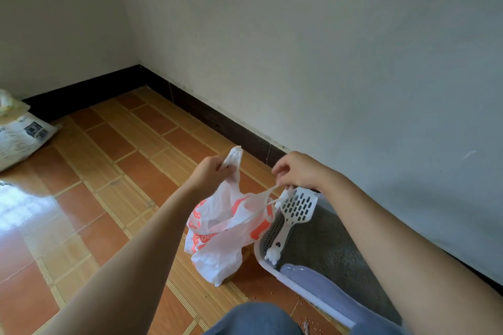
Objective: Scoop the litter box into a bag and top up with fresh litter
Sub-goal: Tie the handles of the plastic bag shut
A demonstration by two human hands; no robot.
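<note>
- Two hands on white/orange plastic bag [226,231], mouth pulled open, hanging over tile floor [122,171] just L of litter box [313,283].
- L hand [215,171]: gripping one bag handle, fingers curled round it.
- R hand [295,171]: pinching other handle, stretched thin.
- White slotted scoop [295,209] resting on box rim, handle toward cam.
- Grey litter [326,247] inside box.
- Printed sack [19,141] far L by wall, well apart.
- Few loose granules [307,323] on floor nr box.

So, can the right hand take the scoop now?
Probably yes, once freed: the right hand pinches a handle of the bag, but the scoop lies uncovered close by on the litter box rim.
</note>
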